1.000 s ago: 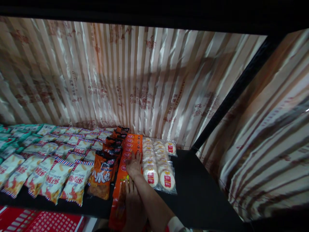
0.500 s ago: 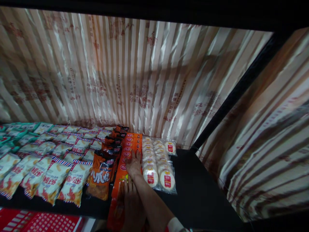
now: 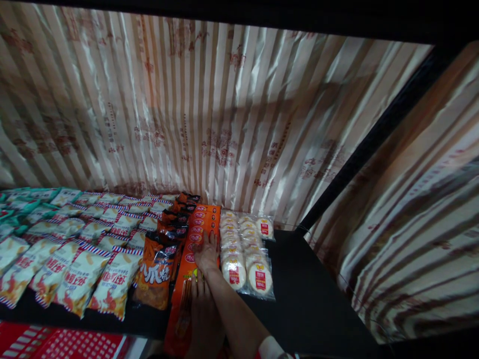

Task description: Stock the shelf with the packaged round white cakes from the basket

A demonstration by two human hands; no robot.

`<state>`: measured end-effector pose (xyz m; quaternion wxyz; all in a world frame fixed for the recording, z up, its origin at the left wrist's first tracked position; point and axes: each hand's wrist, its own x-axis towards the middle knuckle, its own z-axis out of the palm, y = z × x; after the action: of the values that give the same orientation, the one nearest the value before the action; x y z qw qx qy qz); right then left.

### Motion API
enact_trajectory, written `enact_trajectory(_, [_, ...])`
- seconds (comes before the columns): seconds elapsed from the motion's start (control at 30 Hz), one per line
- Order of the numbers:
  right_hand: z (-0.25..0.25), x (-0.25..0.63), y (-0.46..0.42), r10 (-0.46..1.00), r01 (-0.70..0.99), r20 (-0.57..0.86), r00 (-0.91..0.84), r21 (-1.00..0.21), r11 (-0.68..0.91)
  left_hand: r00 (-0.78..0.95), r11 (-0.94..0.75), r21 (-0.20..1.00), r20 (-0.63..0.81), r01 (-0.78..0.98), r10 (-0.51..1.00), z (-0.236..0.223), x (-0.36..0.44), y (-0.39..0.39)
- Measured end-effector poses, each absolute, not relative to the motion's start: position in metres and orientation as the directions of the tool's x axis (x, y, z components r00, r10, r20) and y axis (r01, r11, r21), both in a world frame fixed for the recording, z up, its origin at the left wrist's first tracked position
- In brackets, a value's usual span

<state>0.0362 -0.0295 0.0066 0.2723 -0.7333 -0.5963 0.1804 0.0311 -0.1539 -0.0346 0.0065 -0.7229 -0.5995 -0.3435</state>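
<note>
Hardly shifting, the right hand (image 3: 205,253) and left hand (image 3: 205,311) stayed on the orange snack packets (image 3: 205,224), each grip open and flat; the row kept its place on the black shelf (image 3: 307,294), beside wrapped rice crackers (image 3: 260,279).

Packets (image 3: 178,311) lie on the shelf (image 3: 299,299) between snack bags (image 3: 153,274) and crackers (image 3: 259,280).
</note>
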Motion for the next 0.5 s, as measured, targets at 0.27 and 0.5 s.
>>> enact_trajectory(0.27, [0.006,0.035,-0.03,0.973,0.789,0.048,0.224,-0.595,-0.152,0.048,-0.28,0.367,0.53,0.887,0.847,-0.033,0.028,-0.153])
enact_trajectory(0.5, [0.008,0.036,-0.03,0.978,0.808,0.03,0.205,-0.568,-0.152,0.044,-0.284,0.32,0.59,0.904,0.806,-0.022,0.028,-0.147])
